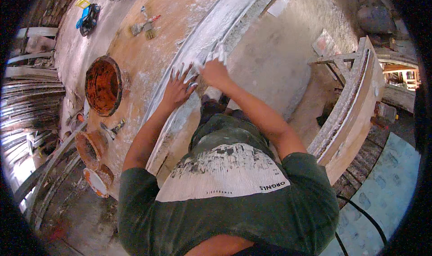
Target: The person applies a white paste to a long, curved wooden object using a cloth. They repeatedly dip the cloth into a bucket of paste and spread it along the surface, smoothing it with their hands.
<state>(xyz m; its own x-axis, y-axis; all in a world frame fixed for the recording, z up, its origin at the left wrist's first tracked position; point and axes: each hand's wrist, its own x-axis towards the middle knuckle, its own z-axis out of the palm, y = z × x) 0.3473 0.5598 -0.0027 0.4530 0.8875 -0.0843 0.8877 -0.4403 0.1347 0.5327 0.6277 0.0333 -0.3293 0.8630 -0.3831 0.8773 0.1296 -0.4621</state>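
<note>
My left hand [180, 87] is open, palm down and fingers spread, over the white strip [195, 42] at the centre of the frame. My right hand [216, 71] is just beside it, at the strip's right edge; its fingers are curled and whitened at the far end. I cannot tell whether they grip anything. The strip runs from the top centre of the frame down toward the lower left, its surface coated white and uneven.

On the brown table [135, 53], left of the strip: one round tub [104, 86], stained orange inside, at centre left; brushes [146, 27] at upper left; a blue and black object [88, 19] further into that corner. Two smaller pots [91, 148] stand below the tub, near the table's edge.

At the right of the frame stands a curved frame [348, 116]; a pale blue sheet [382, 179] lies at lower right.
</note>
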